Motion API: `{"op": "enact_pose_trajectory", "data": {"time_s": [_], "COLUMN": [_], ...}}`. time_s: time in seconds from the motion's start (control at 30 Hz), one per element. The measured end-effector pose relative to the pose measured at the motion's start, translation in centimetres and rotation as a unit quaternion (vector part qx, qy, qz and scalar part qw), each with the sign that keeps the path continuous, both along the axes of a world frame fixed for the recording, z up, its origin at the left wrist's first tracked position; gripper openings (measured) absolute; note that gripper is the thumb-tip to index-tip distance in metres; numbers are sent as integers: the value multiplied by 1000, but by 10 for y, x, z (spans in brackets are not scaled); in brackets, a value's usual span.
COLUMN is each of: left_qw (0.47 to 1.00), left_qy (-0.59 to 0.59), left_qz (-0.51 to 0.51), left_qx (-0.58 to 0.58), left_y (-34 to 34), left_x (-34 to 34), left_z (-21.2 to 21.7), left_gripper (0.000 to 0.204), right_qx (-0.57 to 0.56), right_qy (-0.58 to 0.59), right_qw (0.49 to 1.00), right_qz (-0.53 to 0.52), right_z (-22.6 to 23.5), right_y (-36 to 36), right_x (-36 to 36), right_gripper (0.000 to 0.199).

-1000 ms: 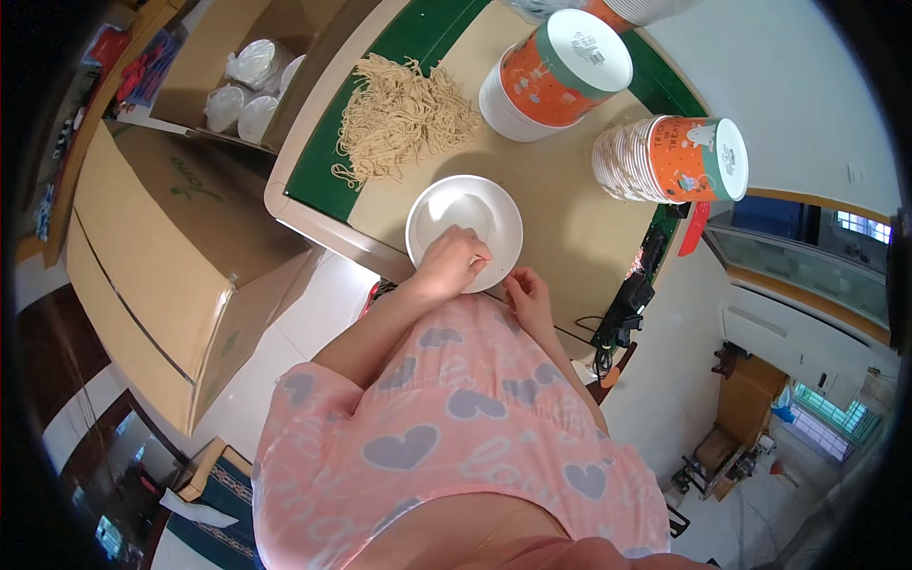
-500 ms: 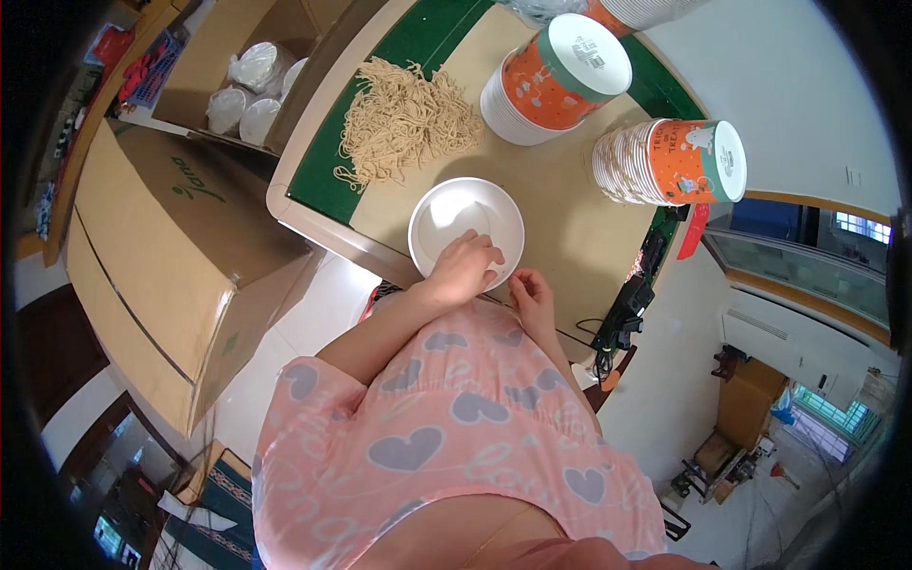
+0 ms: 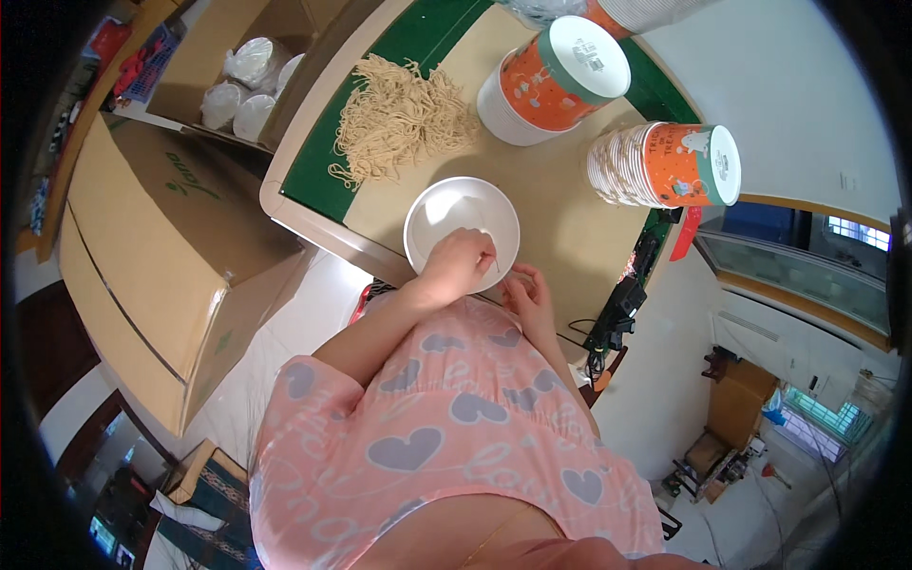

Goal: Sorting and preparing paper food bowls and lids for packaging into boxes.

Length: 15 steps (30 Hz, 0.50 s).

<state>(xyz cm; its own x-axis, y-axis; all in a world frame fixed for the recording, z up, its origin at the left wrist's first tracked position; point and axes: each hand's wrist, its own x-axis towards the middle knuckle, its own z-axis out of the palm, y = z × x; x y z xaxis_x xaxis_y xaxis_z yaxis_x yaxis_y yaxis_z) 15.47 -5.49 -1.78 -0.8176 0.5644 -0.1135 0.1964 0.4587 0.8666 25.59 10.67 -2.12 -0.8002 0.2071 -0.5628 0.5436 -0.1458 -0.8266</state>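
A white round paper tub (image 3: 435, 220) stands open end up at the table's near edge, its pale inside in view. My left hand (image 3: 458, 263) reaches over its near rim, fingers curled and pinched together inside the right part of the opening. Just outside the near right rim, my right hand (image 3: 528, 296) is closed too, with its fingertips close to the rim. Whatever either hand pinches is too small or hidden to make out. Beyond the tub lies a loose heap of beige cords (image 3: 404, 122).
Nested orange and green printed paper tubs (image 3: 541, 85) stand upside down beyond the hands. Another stack (image 3: 670, 163), at the right, has cords hanging along its rims. Black power adapters (image 3: 619, 309) line the table's right edge. Large cardboard boxes (image 3: 171, 256) stand at the left.
My left fingers have curled in and turned a little inside the tub. My right fingers have shifted slightly by the rim. The whole view has moved a little.
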Motion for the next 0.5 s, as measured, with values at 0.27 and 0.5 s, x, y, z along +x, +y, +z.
{"op": "enact_pose_trajectory", "data": {"time_s": [0.27, 0.5], "left_qw": [979, 973], "left_qy": [-179, -207], "left_qz": [-21, 12], "left_qx": [91, 104], "left_y": [-10, -5], "left_x": [3, 3], "left_z": [1, 12], "left_gripper": [11, 15], "right_qx": [-37, 191], "right_qy": [28, 76], "right_qw": [999, 975], "right_qz": [-16, 79], "right_z": [49, 40], "right_y": [-19, -29], "right_x": [-15, -27], "right_gripper": [38, 46]}}
